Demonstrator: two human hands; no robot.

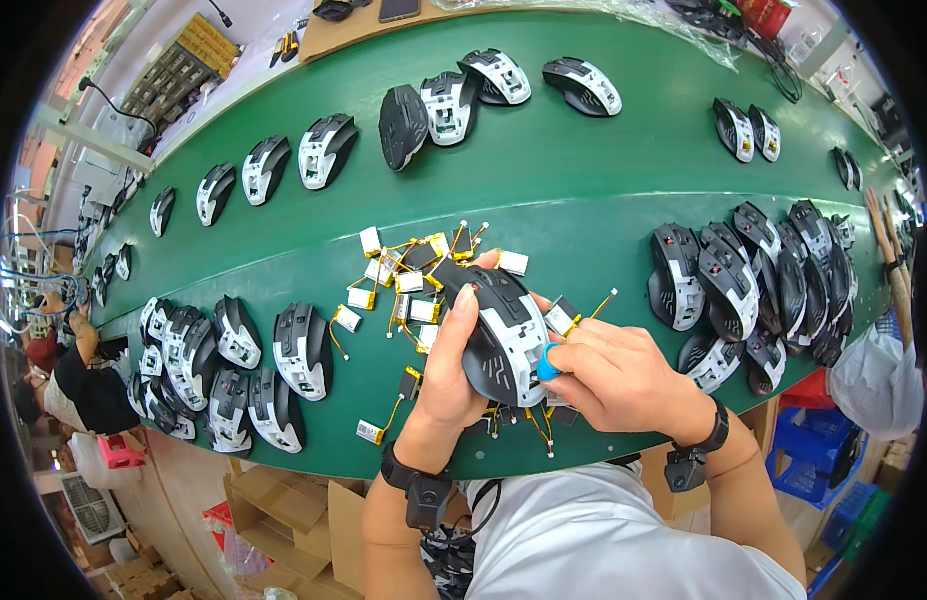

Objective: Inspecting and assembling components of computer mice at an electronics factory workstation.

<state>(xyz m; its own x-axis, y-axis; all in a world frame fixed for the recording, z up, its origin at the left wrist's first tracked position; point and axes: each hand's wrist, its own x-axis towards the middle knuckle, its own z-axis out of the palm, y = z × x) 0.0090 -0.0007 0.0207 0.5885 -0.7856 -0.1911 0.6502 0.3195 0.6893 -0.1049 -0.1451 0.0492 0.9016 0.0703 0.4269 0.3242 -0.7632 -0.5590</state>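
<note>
My left hand [445, 375] is wrapped round a black and white computer mouse [505, 335], tilted above the green table. Its white middle section has open cutouts. Against the mouse's right side, my right hand [623, 380] is closed, thumb and fingers pinched together. A small blue piece [548, 362] shows at those fingertips; whether it is a finger cover or a held object I cannot tell. Around and under the mouse lie several small silver batteries [408, 282] with yellow tape and short wires. One battery [371, 431] lies apart, left of my left wrist.
Several mice [188, 345] are heaped on the left, and another heap [758, 265] stands on the right. More mice [326, 152] form a line along the green belt [543, 160] behind. Cardboard boxes [293, 510] are below the table edge. Other people's arms [891, 250] show at the right.
</note>
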